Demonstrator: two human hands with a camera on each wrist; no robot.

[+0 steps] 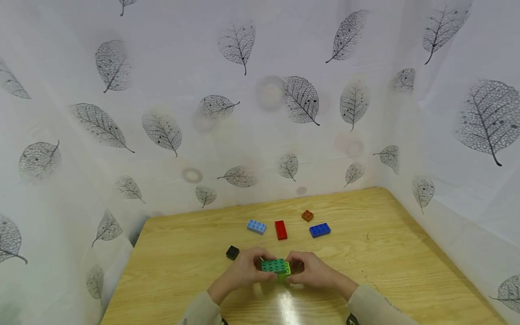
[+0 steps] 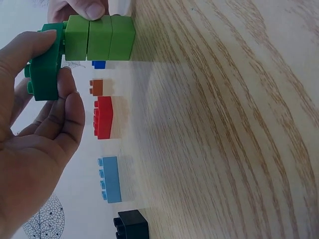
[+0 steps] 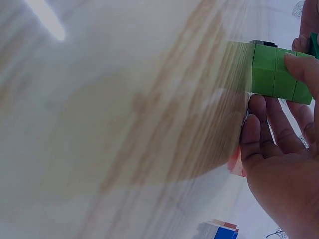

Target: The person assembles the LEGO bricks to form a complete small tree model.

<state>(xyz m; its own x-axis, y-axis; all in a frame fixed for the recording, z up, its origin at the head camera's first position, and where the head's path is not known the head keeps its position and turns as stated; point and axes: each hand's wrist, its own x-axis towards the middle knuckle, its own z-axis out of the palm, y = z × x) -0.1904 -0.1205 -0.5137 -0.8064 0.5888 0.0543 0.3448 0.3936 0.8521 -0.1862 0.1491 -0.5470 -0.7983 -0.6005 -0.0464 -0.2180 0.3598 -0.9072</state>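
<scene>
Between thumb and fingers my left hand (image 1: 246,271) pinches a dark green toy building brick (image 2: 46,67). My right hand (image 1: 312,271) holds a stack of lime green bricks (image 3: 276,72) upright on the table. The dark green brick overlaps the top of the stack and juts out to the left. In the left wrist view it looks slightly tilted, and some studs of the lime stack (image 2: 99,39) show between them. Whether the two are joined, I cannot tell.
On the wooden table (image 1: 178,262), a black brick (image 1: 233,252) lies left of my hands. Beyond them are a light blue brick (image 1: 256,226), a red brick (image 1: 280,230), a brown-orange brick (image 1: 307,215) and a dark blue brick (image 1: 319,230). A leaf-patterned curtain (image 1: 260,149) encloses the table.
</scene>
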